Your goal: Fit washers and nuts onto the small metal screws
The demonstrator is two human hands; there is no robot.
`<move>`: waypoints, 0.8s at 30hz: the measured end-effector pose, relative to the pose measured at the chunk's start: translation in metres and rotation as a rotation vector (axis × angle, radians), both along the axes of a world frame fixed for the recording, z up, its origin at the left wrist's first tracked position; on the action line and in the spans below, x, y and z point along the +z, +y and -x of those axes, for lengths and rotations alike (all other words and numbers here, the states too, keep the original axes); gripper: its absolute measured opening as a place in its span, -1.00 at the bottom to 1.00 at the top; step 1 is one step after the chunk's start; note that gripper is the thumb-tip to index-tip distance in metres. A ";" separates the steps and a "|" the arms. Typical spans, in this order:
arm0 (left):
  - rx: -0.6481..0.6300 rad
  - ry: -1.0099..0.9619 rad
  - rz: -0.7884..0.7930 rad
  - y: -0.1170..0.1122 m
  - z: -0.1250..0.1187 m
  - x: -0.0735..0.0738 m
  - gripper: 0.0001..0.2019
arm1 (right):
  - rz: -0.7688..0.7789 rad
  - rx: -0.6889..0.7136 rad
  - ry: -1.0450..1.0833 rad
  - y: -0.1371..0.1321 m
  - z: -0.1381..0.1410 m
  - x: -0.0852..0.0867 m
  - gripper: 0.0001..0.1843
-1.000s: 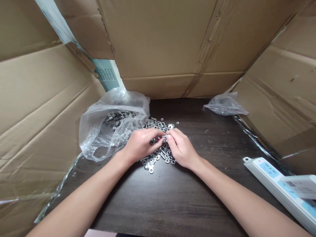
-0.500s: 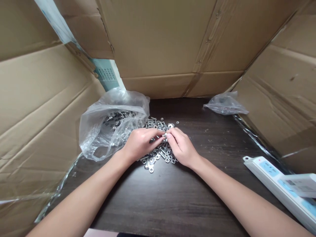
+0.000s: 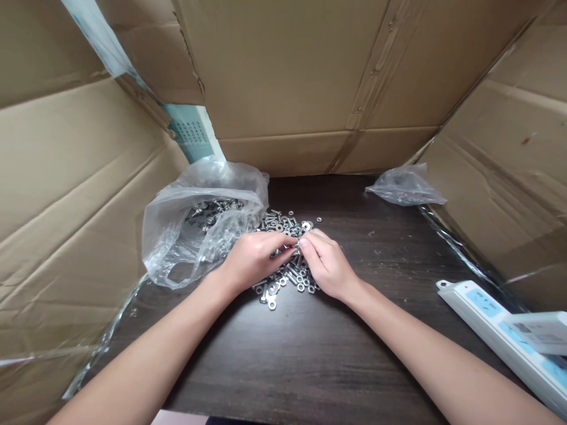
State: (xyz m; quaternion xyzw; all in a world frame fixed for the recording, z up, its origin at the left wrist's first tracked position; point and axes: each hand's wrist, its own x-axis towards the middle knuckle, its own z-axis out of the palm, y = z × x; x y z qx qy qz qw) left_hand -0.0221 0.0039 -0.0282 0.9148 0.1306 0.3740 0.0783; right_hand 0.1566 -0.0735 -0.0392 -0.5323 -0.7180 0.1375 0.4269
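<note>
My left hand and my right hand meet fingertip to fingertip over a pile of loose bolts, nuts and washers. Thumb and forefinger of each hand pinch the same small silver metal fastener, mostly covered by the fingers. Whether it is a bolt with a nut on it I cannot make out. Part of the pile lies hidden under both hands. Left of the pile, an open clear plastic bag lies on its side with more metal fasteners inside.
The dark wooden table is walled by cardboard at the back and both sides. A second clear plastic bag lies at the back right. On the right stands a white power strip with a white plug-in block.
Both hands stay almost in place. The fingertips have closed slightly around the fastener, and less of it shows now.
</note>
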 end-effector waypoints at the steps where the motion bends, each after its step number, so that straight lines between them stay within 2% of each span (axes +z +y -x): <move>1: -0.001 -0.006 -0.005 -0.001 -0.001 0.000 -0.92 | 0.002 -0.001 0.005 0.000 0.000 0.000 -0.63; 5: -0.006 -0.040 0.012 -0.001 -0.001 0.000 -0.90 | 0.004 -0.023 0.034 -0.002 0.000 0.001 -0.64; 10: -0.009 -0.021 0.047 0.000 0.000 0.001 -0.92 | -0.002 -0.033 0.049 -0.004 0.001 0.003 -0.84; 21: -0.016 0.025 0.077 -0.001 0.002 0.003 -0.91 | 0.002 -0.003 0.040 0.000 0.001 0.000 -0.65; 24: -0.011 0.020 0.080 -0.001 0.002 0.004 -0.90 | 0.016 -0.012 0.050 -0.002 0.001 0.002 -0.66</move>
